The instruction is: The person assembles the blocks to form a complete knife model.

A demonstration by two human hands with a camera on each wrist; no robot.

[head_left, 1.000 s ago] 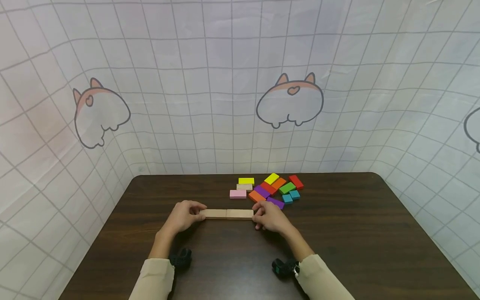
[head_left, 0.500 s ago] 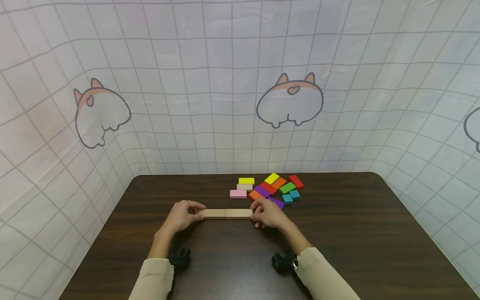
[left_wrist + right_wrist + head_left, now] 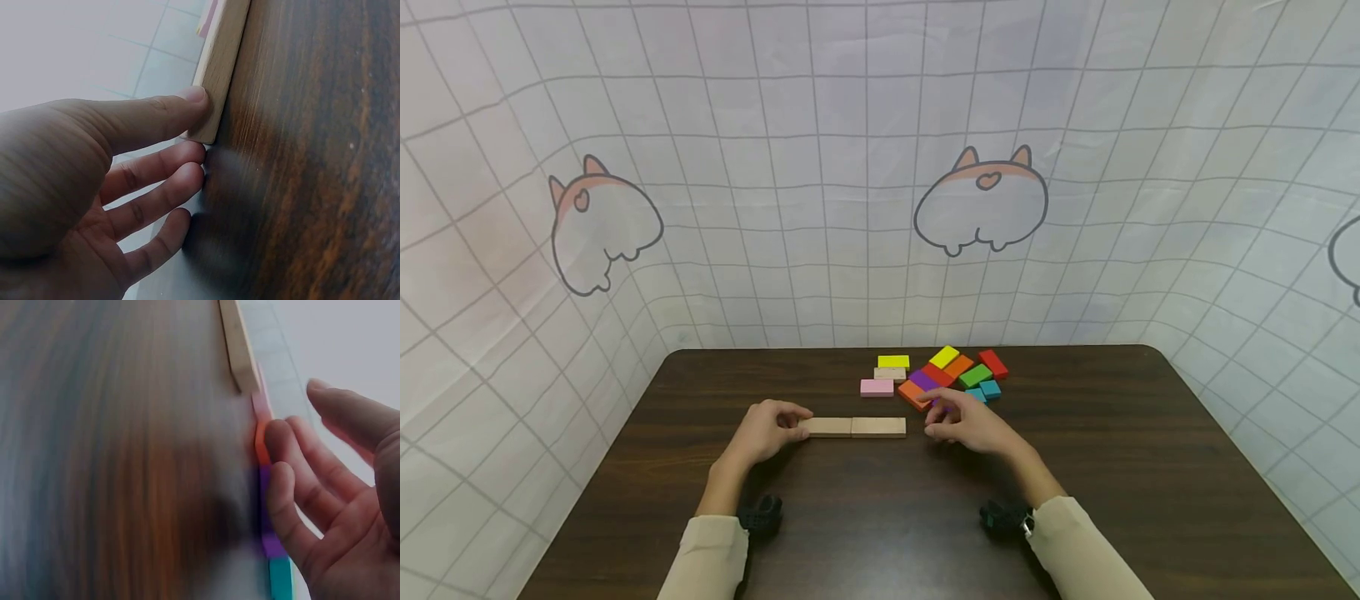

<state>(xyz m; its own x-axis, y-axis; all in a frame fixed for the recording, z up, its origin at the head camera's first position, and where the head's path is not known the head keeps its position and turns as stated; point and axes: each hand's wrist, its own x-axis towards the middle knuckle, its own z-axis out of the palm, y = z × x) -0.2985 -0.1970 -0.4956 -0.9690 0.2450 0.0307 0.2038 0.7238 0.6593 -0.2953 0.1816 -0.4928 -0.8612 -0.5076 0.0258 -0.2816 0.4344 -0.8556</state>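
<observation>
Two plain wooden blocks lie end to end in a row on the dark table, a left block (image 3: 831,427) and a right block (image 3: 878,427). At the row's left end my left hand (image 3: 767,433) pinches the left block. The left wrist view shows the thumb (image 3: 169,114) on the block's near face; the index finger behind it is hidden. My right hand (image 3: 970,421) is apart from the row's right end, fingers loosely bent and holding nothing. In the right wrist view a gap separates its fingers from the right block (image 3: 240,353).
Behind the right hand lies a cluster of coloured blocks, among them an orange block (image 3: 914,395), a green block (image 3: 975,376) and a red block (image 3: 993,364). A pink block (image 3: 877,388), a pale block (image 3: 890,374) and a yellow block (image 3: 893,361) sit left of it.
My right hand has come off the right block's end and moved to the right. It now covers the front purple block. My left hand stays at the left end; the row shifted slightly left earlier.
</observation>
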